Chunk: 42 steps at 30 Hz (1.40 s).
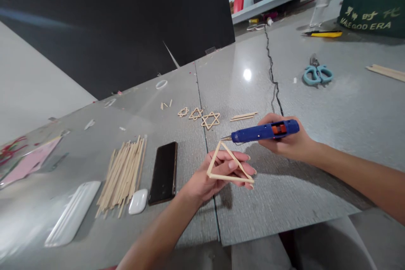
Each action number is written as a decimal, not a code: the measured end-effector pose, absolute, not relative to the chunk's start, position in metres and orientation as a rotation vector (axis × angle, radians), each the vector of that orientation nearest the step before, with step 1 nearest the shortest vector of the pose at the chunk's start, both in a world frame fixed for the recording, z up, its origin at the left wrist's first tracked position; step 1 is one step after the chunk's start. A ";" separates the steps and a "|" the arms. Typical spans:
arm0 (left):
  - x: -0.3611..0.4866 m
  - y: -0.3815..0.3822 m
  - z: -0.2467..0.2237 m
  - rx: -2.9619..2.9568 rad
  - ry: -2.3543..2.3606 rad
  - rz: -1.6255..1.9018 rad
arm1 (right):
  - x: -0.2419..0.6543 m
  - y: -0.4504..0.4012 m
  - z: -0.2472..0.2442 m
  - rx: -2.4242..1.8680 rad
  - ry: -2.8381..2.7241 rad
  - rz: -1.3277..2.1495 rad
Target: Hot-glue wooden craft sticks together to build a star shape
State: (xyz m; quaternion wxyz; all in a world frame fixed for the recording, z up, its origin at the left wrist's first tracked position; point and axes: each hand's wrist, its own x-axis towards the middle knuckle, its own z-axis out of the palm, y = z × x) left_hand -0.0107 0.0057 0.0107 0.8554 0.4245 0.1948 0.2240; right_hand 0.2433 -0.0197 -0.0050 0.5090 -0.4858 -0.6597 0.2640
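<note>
My left hand [218,173] holds a triangle of thin wooden sticks [232,178] between thumb and fingers, one corner pointing away from me. In my right hand [283,141] is a blue glue gun [253,133], its metal nozzle at that far corner of the triangle. Beyond my hands lie three small stick stars: a large one [210,120], a middle one [195,113] and a small one [183,112]. Several loose sticks [243,116] rest to the right of the stars.
A pile of sticks [122,175], a black phone [163,173], a white case [138,201] and a white pack [74,213] lie at left. At right are blue scissors [317,73], a yellow cutter [325,33] and a dark green bag [373,0]. A black cord [271,63] crosses the table [228,76].
</note>
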 end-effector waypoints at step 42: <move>-0.010 0.006 0.015 0.907 0.448 0.469 | 0.243 -0.019 -0.006 -1.147 -1.633 0.567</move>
